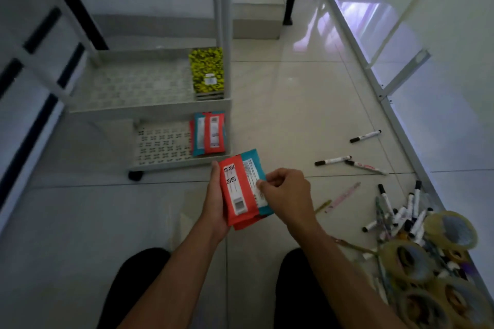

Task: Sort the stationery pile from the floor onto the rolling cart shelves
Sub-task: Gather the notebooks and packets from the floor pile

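Observation:
My left hand [215, 205] holds a small stack of flat packets from the left side, a red packet [236, 192] on top and a teal packet [254, 168] behind it. My right hand [287, 195] pinches the teal packet's right edge. The stack hovers just in front of the white rolling cart [149, 109]. Its bottom shelf carries more red and teal packets [209, 132] at the right end. A yellow-black patterned notebook stack [207, 72] lies on the middle shelf's right end. The stationery pile [406, 227] of markers, pens and tape rolls sits on the floor at the lower right.
Loose markers [332, 161] and another marker [365, 136] lie on the tiles right of the cart. Clear tape rolls [451, 230] crowd the lower right corner by a glass partition frame [395, 115]. My knees [139, 280] are at the bottom. A dark table leg [290, 0] stands behind.

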